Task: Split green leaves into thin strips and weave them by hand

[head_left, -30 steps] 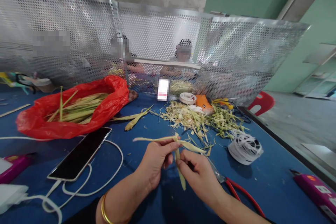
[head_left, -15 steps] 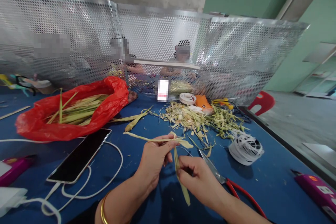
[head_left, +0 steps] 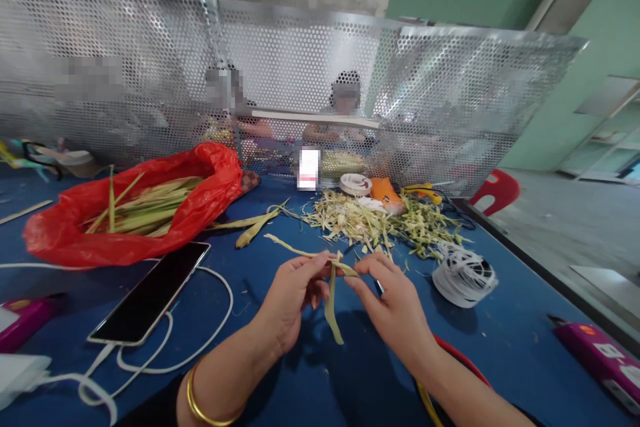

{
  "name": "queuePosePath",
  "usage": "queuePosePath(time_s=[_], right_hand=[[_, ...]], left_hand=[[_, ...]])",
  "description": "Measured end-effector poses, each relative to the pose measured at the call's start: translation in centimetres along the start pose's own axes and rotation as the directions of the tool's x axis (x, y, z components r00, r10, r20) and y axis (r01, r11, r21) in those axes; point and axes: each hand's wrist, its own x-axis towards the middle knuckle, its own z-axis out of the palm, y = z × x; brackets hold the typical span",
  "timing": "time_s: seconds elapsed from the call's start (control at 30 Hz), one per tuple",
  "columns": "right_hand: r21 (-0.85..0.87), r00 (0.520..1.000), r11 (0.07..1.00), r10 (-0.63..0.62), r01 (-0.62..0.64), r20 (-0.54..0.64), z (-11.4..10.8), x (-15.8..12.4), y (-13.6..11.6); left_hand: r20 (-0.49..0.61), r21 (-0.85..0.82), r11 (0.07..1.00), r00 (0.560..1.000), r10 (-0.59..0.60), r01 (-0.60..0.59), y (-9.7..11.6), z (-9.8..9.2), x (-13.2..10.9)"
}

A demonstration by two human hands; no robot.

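Note:
Pale green husk strips [head_left: 333,307] cross each other between my two hands, above the blue table. My left hand [head_left: 295,293] pinches them at the crossing between thumb and fingers. One strip end sticks out to the left past that hand and another hangs down. My right hand [head_left: 390,290] closes its thumb and fingertips on the strip end that points right. Under my right hand and forearm lie scissors with red handles [head_left: 463,361], mostly hidden. A loose husk strip [head_left: 255,232] lies on the table beyond my left hand.
A red plastic bag [head_left: 135,253] of long husk strips stands left, near a phone [head_left: 150,297] with a white cable. Husk scraps [head_left: 350,217] are heaped behind my hands. White ribbon roll [head_left: 465,277] sits right. A perforated metal screen [head_left: 300,47] separates me from people opposite.
My right hand has moved up from the hanging strip to the end pointing right. My left hand keeps its pinch. The left strip end now tilts more upward.

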Motion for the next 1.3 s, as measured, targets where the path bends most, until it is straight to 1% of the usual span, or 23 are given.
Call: queuePosePath(time_s=[0.07,0.17,0.23,0.33,0.43,0.53,0.67,0.8,0.87,0.93,1.0,1.07,1.13,1.2,1.3], right_hand=[[0.009,0.999,1.0,-0.018,0.017,0.032,0.3,0.0,0.0],[-0.034,0.995,0.995,-0.091,0.092,0.048,0.3,-0.2,-0.5],[-0.082,0.989,0.986,-0.141,0.145,0.051,0.0,-0.1,-0.8],[-0.142,0.981,0.971,-0.186,0.193,0.061,-0.7,0.0,-1.1],[-0.205,0.973,0.952,-0.219,0.229,0.067,-1.3,0.1,-1.2],[-0.255,0.968,0.933,-0.242,0.252,0.073,-1.4,0.1,-1.1],[-0.274,0.969,0.929,-0.236,0.248,0.076,-1.2,0.2,-0.8],[-0.284,0.968,0.925,-0.242,0.251,0.067,-1.1,0.2,-0.8],[-0.274,0.967,0.927,-0.25,0.255,0.057,-1.2,0.2,-0.9],[-0.225,0.976,0.95,-0.215,0.216,0.029,-1.2,0.2,-0.8],[-0.141,0.991,0.981,-0.133,0.131,-0.003,-1.3,0.3,-0.5],[-0.042,0.997,0.996,-0.079,0.08,0.017,-1.2,0.5,-0.1],[0.045,0.993,0.996,-0.077,0.073,0.091,-1.1,0.8,0.3],[0.084,0.985,0.993,-0.096,0.085,0.14,-1.1,1.0,0.4],[0.023,0.984,0.992,-0.126,0.124,0.127,-1.2,1.0,0.2]], left_hand=[[-0.016,0.054,0.998,1.0,0.013,-0.012,-0.1,0.1,-0.1],[-0.04,0.146,0.986,0.996,0.081,-0.074,-0.2,0.2,-0.2],[-0.049,0.174,0.979,0.992,0.115,-0.105,-0.2,0.3,-0.2],[-0.054,0.205,0.971,0.989,0.134,-0.121,-0.1,0.4,-0.1],[-0.049,0.235,0.965,0.99,0.135,-0.12,0.0,0.2,0.1],[-0.025,0.249,0.962,0.992,0.12,-0.11,0.1,-0.2,0.4],[0.023,0.283,0.953,0.994,0.103,-0.105,0.2,-0.5,0.6],[0.053,0.298,0.951,0.996,0.07,-0.083,0.3,-0.4,0.4],[0.069,0.313,0.944,0.994,0.083,-0.1,0.3,-0.3,0.3],[0.089,0.295,0.951,0.994,0.067,-0.091,0.3,-0.3,0.1],[0.114,0.256,0.966,0.993,0.009,-0.039,0.4,-0.2,0.0],[0.148,0.234,0.972,0.988,-0.052,0.016,0.5,-0.2,-0.1],[0.169,0.229,0.973,0.982,-0.079,0.039,0.5,-0.2,-0.2],[0.167,0.23,0.972,0.982,-0.089,0.049,0.5,-0.2,-0.2],[0.16,0.262,0.964,0.982,-0.098,0.054,0.4,-0.1,-0.3]])
